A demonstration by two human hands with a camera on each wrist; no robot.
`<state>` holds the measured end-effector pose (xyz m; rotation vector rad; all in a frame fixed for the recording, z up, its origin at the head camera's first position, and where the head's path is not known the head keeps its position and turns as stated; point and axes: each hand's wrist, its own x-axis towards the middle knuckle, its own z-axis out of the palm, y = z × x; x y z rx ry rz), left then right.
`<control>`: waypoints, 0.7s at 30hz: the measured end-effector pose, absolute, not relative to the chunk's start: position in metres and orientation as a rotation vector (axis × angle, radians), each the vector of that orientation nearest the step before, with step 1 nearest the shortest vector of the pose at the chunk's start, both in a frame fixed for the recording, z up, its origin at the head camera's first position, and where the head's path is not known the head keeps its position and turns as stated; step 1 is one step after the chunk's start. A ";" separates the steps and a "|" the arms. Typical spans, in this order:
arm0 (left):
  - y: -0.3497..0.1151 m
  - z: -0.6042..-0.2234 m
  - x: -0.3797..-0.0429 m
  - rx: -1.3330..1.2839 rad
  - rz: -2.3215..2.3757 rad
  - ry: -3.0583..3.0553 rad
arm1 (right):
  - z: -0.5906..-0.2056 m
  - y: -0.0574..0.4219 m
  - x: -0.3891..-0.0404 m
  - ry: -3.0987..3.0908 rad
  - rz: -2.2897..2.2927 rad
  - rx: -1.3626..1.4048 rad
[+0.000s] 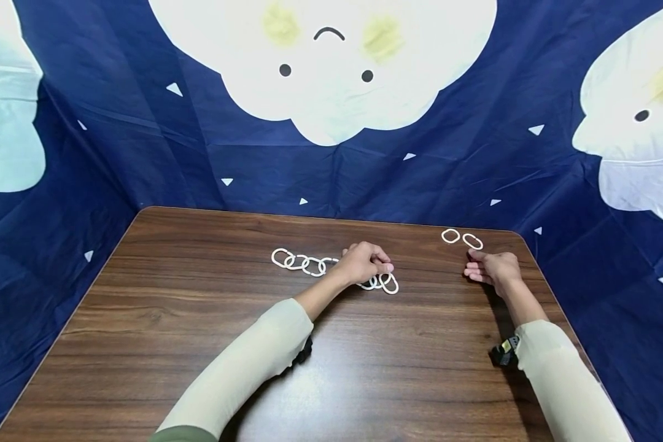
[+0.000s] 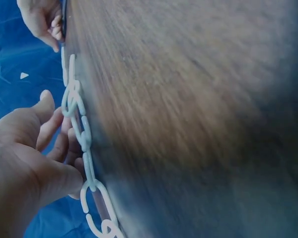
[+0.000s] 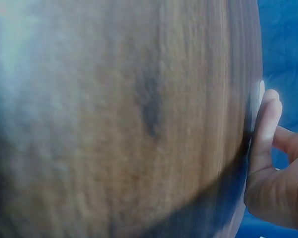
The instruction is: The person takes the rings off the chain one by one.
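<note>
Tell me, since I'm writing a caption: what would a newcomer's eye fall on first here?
Probably the big white cloud face, upside down on the blue cloth at the top of the head view. Next, the white chain on the brown table, with the left hand over part of it. At the table's far right, two loose white links lie by the right hand.

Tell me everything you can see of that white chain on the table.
The white chain is made of smooth, rounded oval links that look like plastic; some show a small gap in the ring. The links are joined in a row, lying loosely on the wooden table towards its far side, with the right end nearer the person. The left hand is over its right half, hiding some links, so I can't count them all or tell whether the fingers grip it.
</note>
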<state>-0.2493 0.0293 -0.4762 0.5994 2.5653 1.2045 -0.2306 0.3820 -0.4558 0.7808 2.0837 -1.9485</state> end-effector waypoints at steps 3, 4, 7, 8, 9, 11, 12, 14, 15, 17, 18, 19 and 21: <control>0.026 -0.490 -0.260 0.615 1.218 2.584 | -0.455 0.376 -0.227 2.103 -1.901 0.739; 0.026 -0.496 -0.264 0.617 1.219 2.596 | -0.456 0.375 -0.226 2.113 -1.882 0.728; 0.023 -0.505 -0.272 0.609 1.201 2.628 | -0.456 0.370 -0.224 2.150 -1.810 0.685; 0.021 -0.507 -0.274 0.607 1.198 2.632 | -0.456 0.368 -0.222 2.160 -1.790 0.668; 0.020 -0.508 -0.275 0.606 1.191 2.641 | -0.456 0.365 -0.221 2.170 -1.771 0.651; 0.017 -0.508 -0.275 0.597 1.170 2.657 | -0.456 0.360 -0.218 2.198 -1.727 0.612; 0.016 -0.507 -0.273 0.595 1.163 2.663 | -0.455 0.357 -0.216 2.210 -1.709 0.592; 0.014 -0.504 -0.269 0.598 1.145 2.674 | -0.455 0.351 -0.213 2.231 -1.677 0.551; 0.013 -0.502 -0.266 0.595 1.140 2.681 | -0.454 0.348 -0.210 2.240 -1.663 0.531; 0.011 -0.496 -0.259 0.592 1.151 2.674 | -0.453 0.340 -0.206 2.248 -1.640 0.488; 0.010 -0.493 -0.256 0.586 1.163 2.668 | -0.453 0.336 -0.204 2.249 -1.629 0.469; 0.010 -0.491 -0.254 0.578 1.172 2.661 | -0.452 0.332 -0.201 2.247 -1.618 0.451; 0.009 -0.487 -0.249 0.559 1.197 2.641 | -0.451 0.323 -0.195 2.241 -1.592 0.411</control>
